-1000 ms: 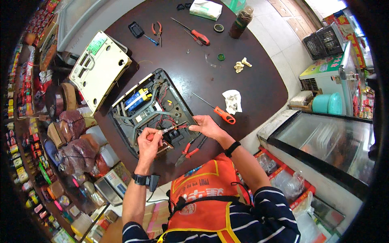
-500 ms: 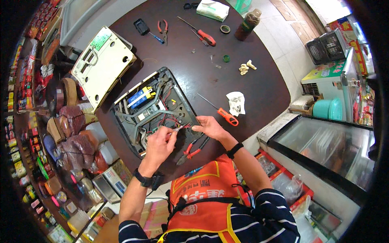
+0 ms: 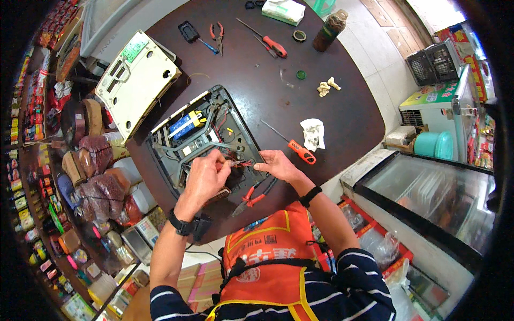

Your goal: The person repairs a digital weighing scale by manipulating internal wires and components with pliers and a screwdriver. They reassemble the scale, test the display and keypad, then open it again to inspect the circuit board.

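Observation:
In front of me lies an opened black casing [image 3: 247, 138] with a grey metal frame, a blue battery [image 3: 186, 127] and thin coloured wires [image 3: 245, 162] inside. My left hand [image 3: 206, 175] is closed over it, pinching a small silver tool [image 3: 233, 163] whose tip is at the wires. My right hand [image 3: 279, 167] is closed at the casing's right edge, thumb and forefinger beside the wire ends; what lies between them is hidden. Below the right hand, red-handled pliers [image 3: 251, 198] rest on the dark table [image 3: 337, 101]. A screwdriver [image 3: 301, 152] with an orange-red handle lies to the right.
A cream cover [image 3: 140, 83] leans at the table's left. Far back lie small pliers [image 3: 217, 37], a red-handled screwdriver [image 3: 274, 47], a tissue pack [image 3: 284, 12] and a bottle [image 3: 330, 31]. A crumpled tissue [image 3: 312, 134] lies right. A glass-topped freezer [image 3: 428, 192] stands beyond the right edge.
My left hand has shifted slightly up and its wrist has turned, bringing the silver tool's tip a little higher among the wires. My right hand has barely moved.

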Action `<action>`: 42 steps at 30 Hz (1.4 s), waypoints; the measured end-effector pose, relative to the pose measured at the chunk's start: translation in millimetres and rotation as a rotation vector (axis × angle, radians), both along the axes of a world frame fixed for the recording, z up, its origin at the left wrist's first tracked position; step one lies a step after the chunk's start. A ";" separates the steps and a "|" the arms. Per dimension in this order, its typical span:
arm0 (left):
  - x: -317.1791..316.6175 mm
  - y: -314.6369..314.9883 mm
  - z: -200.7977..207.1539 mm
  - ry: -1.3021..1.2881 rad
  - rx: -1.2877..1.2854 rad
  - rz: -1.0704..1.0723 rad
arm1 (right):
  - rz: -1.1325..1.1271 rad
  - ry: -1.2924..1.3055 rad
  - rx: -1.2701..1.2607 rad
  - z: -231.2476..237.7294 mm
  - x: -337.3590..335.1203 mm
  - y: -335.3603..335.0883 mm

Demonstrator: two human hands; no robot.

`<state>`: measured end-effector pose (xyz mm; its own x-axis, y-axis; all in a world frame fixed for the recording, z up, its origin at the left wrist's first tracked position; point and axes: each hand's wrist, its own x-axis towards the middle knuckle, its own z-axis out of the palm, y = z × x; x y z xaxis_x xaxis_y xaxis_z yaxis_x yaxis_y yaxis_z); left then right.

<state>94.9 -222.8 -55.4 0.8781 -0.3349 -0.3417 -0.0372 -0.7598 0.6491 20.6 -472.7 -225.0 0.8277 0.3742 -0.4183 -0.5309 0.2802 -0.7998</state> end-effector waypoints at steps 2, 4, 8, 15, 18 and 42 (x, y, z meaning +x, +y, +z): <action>10.6 5.2 -1.7 -0.058 0.016 -0.108 | 0.010 0.011 0.012 2.2 -0.1 1.2; 26.0 9.5 -2.9 -0.016 -0.109 -0.168 | 0.000 0.012 0.009 3.4 0.2 1.5; 59.9 13.0 1.9 0.090 -0.078 -0.325 | 0.008 0.025 -0.010 2.5 1.2 2.1; 68.7 13.8 7.7 0.106 -0.057 -0.348 | -0.029 0.030 0.033 -4.4 -2.0 2.9; 69.1 13.3 -2.8 0.102 -0.089 -0.399 | -0.017 0.007 0.024 -6.7 0.4 3.2; 50.8 -4.2 13.5 -0.222 0.085 -0.619 | -0.007 0.040 0.019 0.4 -0.3 2.5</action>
